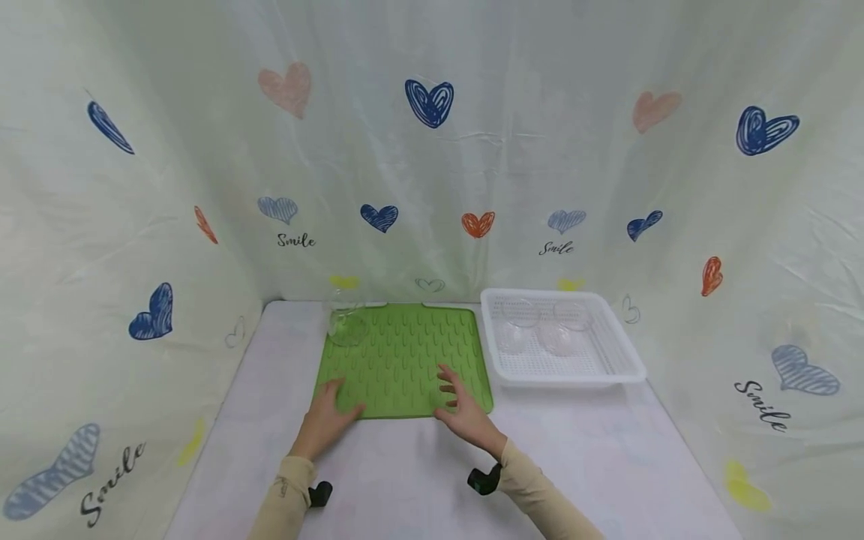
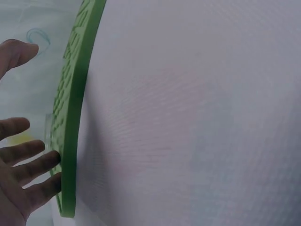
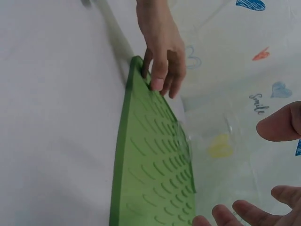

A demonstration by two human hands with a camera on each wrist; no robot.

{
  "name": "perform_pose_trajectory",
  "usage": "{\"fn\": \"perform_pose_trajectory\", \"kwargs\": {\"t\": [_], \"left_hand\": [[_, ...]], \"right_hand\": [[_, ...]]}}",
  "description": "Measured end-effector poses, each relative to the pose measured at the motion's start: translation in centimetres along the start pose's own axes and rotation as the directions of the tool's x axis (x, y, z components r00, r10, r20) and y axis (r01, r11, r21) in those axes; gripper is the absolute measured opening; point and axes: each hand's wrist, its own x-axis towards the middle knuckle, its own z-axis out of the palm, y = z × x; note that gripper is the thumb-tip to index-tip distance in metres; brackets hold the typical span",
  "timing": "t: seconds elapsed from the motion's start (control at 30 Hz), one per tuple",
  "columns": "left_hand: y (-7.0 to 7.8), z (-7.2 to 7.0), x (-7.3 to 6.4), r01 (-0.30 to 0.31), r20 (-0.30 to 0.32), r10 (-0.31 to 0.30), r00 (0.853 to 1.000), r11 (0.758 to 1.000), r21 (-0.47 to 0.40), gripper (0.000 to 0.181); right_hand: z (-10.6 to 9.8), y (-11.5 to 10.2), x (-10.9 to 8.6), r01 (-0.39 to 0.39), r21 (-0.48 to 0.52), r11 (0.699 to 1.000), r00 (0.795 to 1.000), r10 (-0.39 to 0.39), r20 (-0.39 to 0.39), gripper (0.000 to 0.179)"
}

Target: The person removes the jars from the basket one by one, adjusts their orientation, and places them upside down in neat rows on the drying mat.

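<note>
The left hand (image 1: 326, 421) is spread loosely, thumb apart from the fingers, with nothing in its grasp. It lies at the near left corner of the green mat (image 1: 405, 375), its fingers reaching past the edge; in the left wrist view the lower fingertips overlap the mat's side, but whether they touch it I cannot tell. The right hand (image 1: 469, 415) is likewise well opened and has hold of nothing, its fingers fanned and slightly bent over the near right part of the mat, the thumb pointing inward toward the other hand. Contact there cannot be made out either.

The mat lies flat between and beyond the two hands, its surface covered with rows of raised, elongated bumps and its border slightly lifted. At its far left corner stands a clear vessel (image 1: 347, 330), see-through enough that the green shows through it.

Just beside the mat's right edge sits a white basket (image 1: 567, 380) with a perforated floor, holding several clear, round vessels (image 1: 557, 341) grouped toward its far left part. All of this rests on a pale tabletop (image 1: 405, 480).

Both forearms wear beige sleeves (image 1: 280, 502), with a small black device (image 1: 484, 481) at each wrist. Behind and on both sides hangs a pale curtain (image 1: 526, 67) printed with blue, orange and yellow hearts and the word "Smile".
</note>
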Motion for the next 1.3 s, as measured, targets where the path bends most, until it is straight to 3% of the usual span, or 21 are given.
{"fn": "perform_pose_trajectory", "kwargs": {"t": [0.23, 0.37, 0.6, 0.8, 1.03, 1.3], "left_hand": [[0.6, 0.5, -0.2, -0.040, 0.004, 0.040, 0.999, 0.994, 0.097, 0.063], [0.3, 0.8, -0.2, -0.042, 0.000, 0.042, 0.999, 0.992, 0.117, 0.054], [0.1, 0.8, -0.5, -0.047, -0.011, 0.048, 0.999, 0.996, 0.078, 0.048], [0.4, 0.7, -0.9, -0.041, 0.014, 0.040, 0.999, 0.996, 0.082, 0.050], [-0.3, 0.5, -1.4, -0.035, 0.030, 0.032, 0.999, 0.992, 0.120, 0.054], [-0.5, 0.5, -1.0, -0.020, 0.045, 0.016, 0.999, 0.995, 0.101, 0.055]], "right_hand": [[-2.4, -1.2, 0.2, -0.037, 0.014, 0.999, 0.994, 0.038, -0.106, 0.080], [-4.0, -0.1, 1.0, -0.049, -0.002, 0.999, 0.976, 0.047, -0.213, 0.078], [-8.2, 0.2, 1.8, -0.062, 0.060, 0.996, 0.915, 0.081, -0.395, 0.070], [-12.4, 1.4, 2.3, -0.140, 0.218, 0.966, 0.844, 0.232, -0.484, 0.068], [-15.4, 3.4, 3.6, -0.316, 0.313, 0.896, 0.777, 0.434, -0.457, 0.078], [-17.0, 5.0, 4.7, -0.432, 0.349, 0.832, 0.747, 0.546, -0.378, 0.091]]}}
